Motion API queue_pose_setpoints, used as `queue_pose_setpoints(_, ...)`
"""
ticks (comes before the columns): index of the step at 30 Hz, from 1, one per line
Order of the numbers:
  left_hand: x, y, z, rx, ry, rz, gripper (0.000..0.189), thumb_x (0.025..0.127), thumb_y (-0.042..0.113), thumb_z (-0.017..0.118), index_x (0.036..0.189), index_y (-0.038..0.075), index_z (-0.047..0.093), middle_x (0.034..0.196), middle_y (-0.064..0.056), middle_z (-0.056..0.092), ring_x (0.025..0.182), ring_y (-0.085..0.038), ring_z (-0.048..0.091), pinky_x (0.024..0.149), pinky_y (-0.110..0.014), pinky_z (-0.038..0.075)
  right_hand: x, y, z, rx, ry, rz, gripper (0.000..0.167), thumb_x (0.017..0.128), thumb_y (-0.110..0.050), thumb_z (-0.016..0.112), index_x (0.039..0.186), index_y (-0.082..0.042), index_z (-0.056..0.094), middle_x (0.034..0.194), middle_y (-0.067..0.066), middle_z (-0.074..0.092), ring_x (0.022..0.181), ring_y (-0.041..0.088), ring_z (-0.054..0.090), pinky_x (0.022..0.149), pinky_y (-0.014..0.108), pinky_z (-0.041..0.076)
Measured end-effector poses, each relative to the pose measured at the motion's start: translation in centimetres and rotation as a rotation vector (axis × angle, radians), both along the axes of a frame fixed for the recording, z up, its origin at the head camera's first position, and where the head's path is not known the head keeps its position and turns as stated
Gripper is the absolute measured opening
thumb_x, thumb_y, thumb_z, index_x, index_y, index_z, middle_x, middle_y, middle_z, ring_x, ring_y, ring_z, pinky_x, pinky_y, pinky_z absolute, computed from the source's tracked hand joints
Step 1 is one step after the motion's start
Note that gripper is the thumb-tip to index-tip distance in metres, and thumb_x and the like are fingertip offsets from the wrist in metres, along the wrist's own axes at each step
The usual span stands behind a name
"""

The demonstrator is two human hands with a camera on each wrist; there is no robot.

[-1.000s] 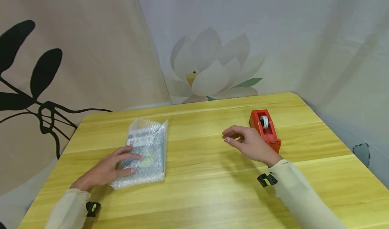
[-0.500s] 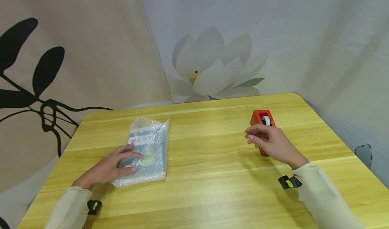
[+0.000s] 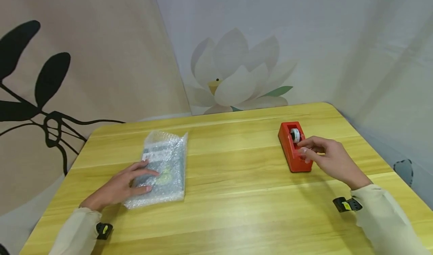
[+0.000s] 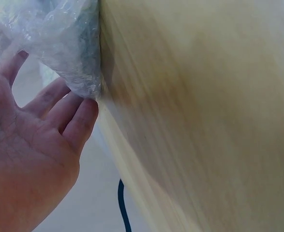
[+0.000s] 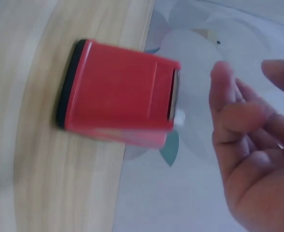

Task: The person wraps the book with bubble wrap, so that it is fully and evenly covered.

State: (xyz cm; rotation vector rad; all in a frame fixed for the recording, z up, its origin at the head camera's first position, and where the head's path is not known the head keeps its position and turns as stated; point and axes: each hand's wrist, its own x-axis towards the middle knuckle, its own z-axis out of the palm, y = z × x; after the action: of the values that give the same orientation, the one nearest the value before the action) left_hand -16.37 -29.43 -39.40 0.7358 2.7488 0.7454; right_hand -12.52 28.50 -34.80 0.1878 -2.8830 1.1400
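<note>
A flat item in clear bubble wrap (image 3: 172, 189), dark with a pale label band and a yellowish patch, lies on the left of the table. My left hand (image 3: 115, 184) rests on its left side with fingers spread; the left wrist view shows fingertips at the edge of the bubble wrap (image 4: 69, 48). To the right stands a red tape dispenser (image 3: 288, 155) carrying a small white tape roll (image 3: 295, 135). My right hand (image 3: 333, 159) hovers at its near end, fingers loosely bent. In the right wrist view the hand (image 5: 258, 150) is apart from the dispenser (image 5: 117, 87), holding nothing.
Both things lie on a yellow wood-grain table (image 3: 230, 202). Behind it hangs a cloth printed with a lotus flower (image 3: 240, 74), and dark leaves (image 3: 52, 80) are printed at the left. A wrist camera (image 3: 104, 231) is strapped on the left wrist, another camera (image 3: 347, 204) on the right.
My right hand has moved rightward, passing over the tape dispenser to its right front side. My left hand stays on the bubble-wrapped item, which has not moved.
</note>
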Motion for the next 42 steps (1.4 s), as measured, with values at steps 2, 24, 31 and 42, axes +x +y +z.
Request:
queue_pose_setpoints(2,0.0,0.0,-0.1,-0.003,0.008,-0.001,0.038,0.092,0.040,0.071,0.129,0.035,0.064,0.158,-0.025,0.034,0.140,-0.057,0.033,0.094,-0.080,0.038,0.0,0.4,-0.1,0.028,0.011,-0.005,0.029,0.103,-0.030,0.058,0.121,-0.009,0.067,0.099,0.009,0.077,0.077,0.005,0.069,0.065,0.024,0.052)
queue_pose_setpoints(24,-0.1,0.0,-0.1,-0.005,0.007,0.001,0.039,0.092,0.040,0.071,0.130,0.036,0.064,0.159,-0.025,0.034,0.140,-0.058,0.034,0.093,-0.081,0.038,-1.2,1.9,-2.6,0.109,-0.165,-0.091,0.045,0.104,-0.033,0.055,0.122,0.006,0.067,0.118,0.025,0.066,0.091,0.025,0.057,0.068,0.028,0.044)
queue_pose_setpoints(31,0.0,0.0,-0.2,0.004,0.018,-0.001,0.039,0.091,0.039,0.072,0.129,0.035,0.065,0.158,-0.025,0.035,0.139,-0.058,0.034,0.092,-0.081,0.038,-1.2,1.7,-2.8,0.033,-0.159,-0.130,0.041,0.101,-0.034,0.060,0.119,0.001,0.071,0.124,0.024,0.067,0.107,0.031,0.061,0.076,0.027,0.047)
queue_pose_setpoints(42,-0.1,-0.1,-0.5,0.017,0.020,-0.005,0.039,0.091,0.039,0.072,0.129,0.035,0.065,0.158,-0.026,0.034,0.139,-0.058,0.034,0.092,-0.081,0.038,-1.0,0.7,-3.4,0.045,0.097,-0.230,0.017,0.090,-0.019,0.075,0.095,-0.004,0.080,0.095,0.010,0.070,0.078,0.009,0.054,0.064,0.022,0.043)
